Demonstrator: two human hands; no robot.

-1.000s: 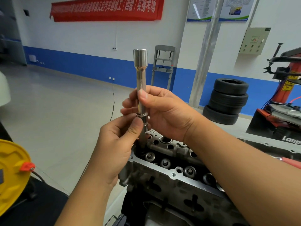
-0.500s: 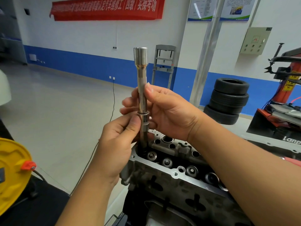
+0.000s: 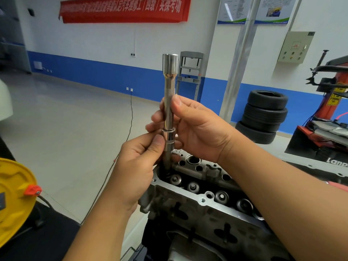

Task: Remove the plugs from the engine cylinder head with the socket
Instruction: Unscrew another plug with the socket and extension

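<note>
A long chrome socket with extension [image 3: 169, 87] stands upright, its lower end down in a bore at the near left corner of the grey engine cylinder head [image 3: 195, 210]. My right hand [image 3: 195, 129] grips the upper shaft, thumb on its front. My left hand [image 3: 139, 162] pinches the lower section just below the collar between thumb and fingers. The plug inside the bore is hidden. Several round valve tops [image 3: 221, 197] line the head's upper face.
A yellow cable reel [image 3: 13, 196] sits at the left edge with a black cable running across the floor. A stack of tyres [image 3: 263, 115] stands behind at the right, beside a red tyre machine [image 3: 331, 113]. Open floor lies to the left.
The socket and both hands have risen slightly, and my right hand has slid a little higher on the shaft. The grip of both hands is the same.
</note>
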